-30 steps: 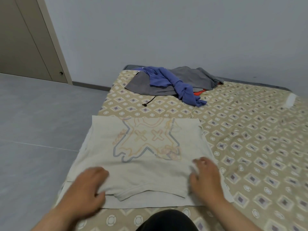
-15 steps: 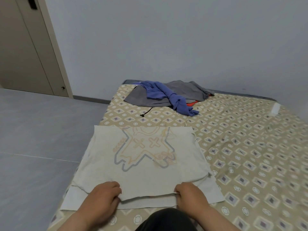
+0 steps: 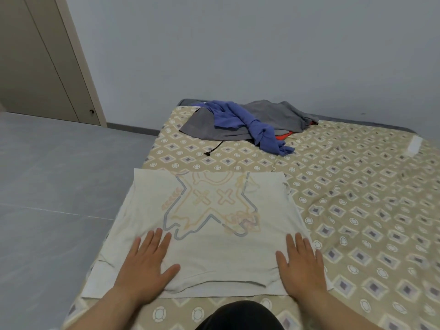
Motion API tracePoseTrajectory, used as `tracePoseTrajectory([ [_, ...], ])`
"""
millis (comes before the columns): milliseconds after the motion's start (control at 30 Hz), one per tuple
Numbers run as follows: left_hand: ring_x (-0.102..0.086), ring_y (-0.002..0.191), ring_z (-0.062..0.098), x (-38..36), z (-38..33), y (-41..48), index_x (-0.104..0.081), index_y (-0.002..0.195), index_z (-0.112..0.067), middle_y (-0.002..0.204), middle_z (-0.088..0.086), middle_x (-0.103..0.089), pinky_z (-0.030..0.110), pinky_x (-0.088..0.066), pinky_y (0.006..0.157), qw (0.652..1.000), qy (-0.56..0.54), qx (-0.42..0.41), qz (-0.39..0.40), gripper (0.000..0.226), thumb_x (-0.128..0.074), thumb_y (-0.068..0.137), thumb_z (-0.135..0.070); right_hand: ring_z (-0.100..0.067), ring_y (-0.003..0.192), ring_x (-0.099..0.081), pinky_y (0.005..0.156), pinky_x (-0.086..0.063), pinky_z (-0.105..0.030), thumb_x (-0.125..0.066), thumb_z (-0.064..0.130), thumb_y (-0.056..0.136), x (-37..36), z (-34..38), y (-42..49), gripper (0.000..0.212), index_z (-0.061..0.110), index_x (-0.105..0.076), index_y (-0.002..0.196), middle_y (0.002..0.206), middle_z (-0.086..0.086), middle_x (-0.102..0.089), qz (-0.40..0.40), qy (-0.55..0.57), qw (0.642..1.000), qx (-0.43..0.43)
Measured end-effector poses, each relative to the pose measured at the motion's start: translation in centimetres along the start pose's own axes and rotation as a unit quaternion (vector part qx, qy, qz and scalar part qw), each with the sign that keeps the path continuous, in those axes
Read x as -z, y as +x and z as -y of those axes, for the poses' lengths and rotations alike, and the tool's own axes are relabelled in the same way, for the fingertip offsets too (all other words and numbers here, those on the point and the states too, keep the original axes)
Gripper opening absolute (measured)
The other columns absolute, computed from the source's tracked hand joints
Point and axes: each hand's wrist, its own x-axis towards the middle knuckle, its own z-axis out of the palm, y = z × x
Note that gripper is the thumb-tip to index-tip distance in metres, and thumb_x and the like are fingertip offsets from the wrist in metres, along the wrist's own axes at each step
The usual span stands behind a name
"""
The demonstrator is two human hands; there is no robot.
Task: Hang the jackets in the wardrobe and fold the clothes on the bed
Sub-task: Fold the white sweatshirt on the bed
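Cream T-shirt [image 3: 214, 256] with a pale orange and grey print lies flat on the near left part of the bed [image 3: 357, 210], its left edge along the side of the mattress next to the grey floor [image 3: 59, 186]. It is doubled over, and a lower layer shows as a strip along the near edge. Left hand [image 3: 145, 265] rests palm down on the near left part of the shirt, right hand [image 3: 302, 265] palm down on its near right corner. The fingers [image 3: 154, 241] of both are straight, slightly spread and released, grasping nothing. At the far end of the bed, well apart from the shirt, lies a heap: a grey garment [image 3: 273, 113] with a blue garment [image 3: 252, 122] across it, a bit of orange-red cloth [image 3: 283, 136] beneath, and a black drawstring [image 3: 214, 148] trailing onto the patterned cover. A beige door [image 3: 35, 67] stands at far left.
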Motion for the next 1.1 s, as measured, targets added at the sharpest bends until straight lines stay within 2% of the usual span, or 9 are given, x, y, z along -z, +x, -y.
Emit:
tracePoseTrajectory([
  [133, 0.031, 0.142, 0.011, -0.7, 0.5, 1.2, 0.024, 0.148, -0.025, 0.157, -0.002, 0.026, 0.035, 0.023, 0.116, 0.999, -0.002, 0.017, -0.036, 0.089, 0.005, 0.079, -0.078, -0.017, 0.153, 0.002, 0.123, 0.005, -0.042, -0.017, 0.058, 0.097, -1.4, -0.9, 0.3, 0.07, 0.025, -0.009, 0.159, 0.167, 0.0, -0.001, -0.03, -0.001, 1.0, -0.003],
  [267, 0.031, 0.142, 0.011, 0.2, 1.1, 4.2, 0.024, 0.149, -0.019, 0.156, 0.001, 0.029, 0.038, 0.019, 0.119, 0.998, 0.008, 0.052, -0.037, 0.093, 0.01, 0.078, -0.077, -0.021, 0.15, -0.017, 0.122, -0.006, -0.042, -0.032, 0.055, 0.097, -1.0, -0.4, 0.7, 0.067, 0.024, -0.026, 0.155, 0.163, -0.005, -0.02, -0.051, 0.005, 0.999, -0.017],
  [367, 0.013, 0.151, 0.02, 1.6, 2.0, 7.7, 0.008, 0.156, -0.014, 0.164, 0.007, 0.013, 0.04, 0.008, 0.122, 0.995, -0.02, 0.089, -0.029, 0.088, -0.007, 0.09, -0.07, -0.032, 0.124, -0.048, 0.111, -0.028, -0.046, -0.048, 0.044, 0.09, 1.0, 0.6, 2.7, 0.048, 0.017, -0.058, 0.129, 0.135, -0.012, -0.055, -0.092, 0.04, 0.994, -0.045],
  [433, 0.004, 0.152, 0.024, 2.6, 2.9, 10.2, -0.002, 0.158, -0.011, 0.166, 0.01, 0.003, 0.042, 0.001, 0.123, 0.993, -0.024, 0.111, -0.026, 0.082, -0.017, 0.096, -0.064, -0.035, 0.107, -0.053, 0.101, -0.034, -0.044, -0.047, 0.041, 0.087, 3.0, 2.2, 5.1, 0.036, 0.015, -0.065, 0.105, 0.115, -0.013, -0.062, -0.094, 0.037, 0.993, -0.056],
  [500, 0.002, 0.152, 0.025, 3.3, 3.6, 12.2, -0.004, 0.158, -0.011, 0.166, 0.011, 0.002, 0.044, 0.001, 0.123, 0.992, -0.009, 0.122, -0.011, 0.083, -0.018, 0.096, -0.065, -0.034, 0.112, -0.05, 0.106, -0.03, -0.047, -0.043, 0.04, 0.087, 4.4, 4.0, 7.5, 0.037, 0.014, -0.061, 0.106, 0.12, -0.012, -0.058, -0.091, -0.015, 0.996, -0.016],
  [600, -0.002, 0.151, 0.033, 3.9, 3.7, 14.7, -0.005, 0.157, -0.007, 0.164, 0.018, -0.002, 0.047, -0.003, 0.122, 0.987, 0.01, 0.159, 0.01, 0.093, -0.017, 0.092, -0.073, -0.034, 0.144, -0.022, 0.118, -0.007, -0.056, -0.036, 0.04, 0.094, 4.8, 6.4, 10.7, 0.056, 0.016, -0.036, 0.144, 0.157, -0.013, -0.025, -0.04, -0.08, 0.994, 0.07],
  [667, -0.003, 0.15, 0.039, 4.7, 3.3, 16.3, -0.005, 0.156, -0.004, 0.163, 0.022, -0.002, 0.048, -0.005, 0.121, 0.98, 0.004, 0.198, 0.009, 0.099, -0.02, 0.09, -0.075, -0.032, 0.15, -0.008, 0.12, -0.003, -0.055, -0.028, 0.041, 0.097, 4.3, 7.5, 12.8, 0.062, 0.018, -0.02, 0.154, 0.165, -0.01, -0.009, -0.02, -0.08, 0.992, 0.091],
  [833, 0.001, 0.152, 0.029, 4.6, 3.7, 19.5, -0.003, 0.158, -0.013, 0.166, 0.011, 0.002, 0.045, -0.002, 0.122, 0.997, 0.01, 0.07, -0.028, 0.088, -0.021, 0.093, -0.07, -0.025, 0.152, -0.005, 0.121, -0.003, -0.05, -0.019, 0.054, 0.099, 2.9, 7.4, 16.9, 0.066, 0.022, -0.017, 0.157, 0.166, -0.008, -0.008, -0.022, -0.02, 0.998, 0.054],
  [1100, -0.001, 0.152, 0.027, 4.1, 4.8, 23.8, -0.007, 0.158, -0.017, 0.166, 0.009, -0.003, 0.045, -0.005, 0.122, 0.993, 0.017, 0.098, -0.061, 0.094, -0.012, 0.086, -0.077, -0.025, 0.151, -0.014, 0.121, -0.016, -0.047, -0.022, 0.053, 0.099, 1.7, 6.2, 20.7, 0.069, 0.015, -0.021, 0.156, 0.165, -0.008, -0.015, -0.072, -0.007, 0.997, -0.012],
])
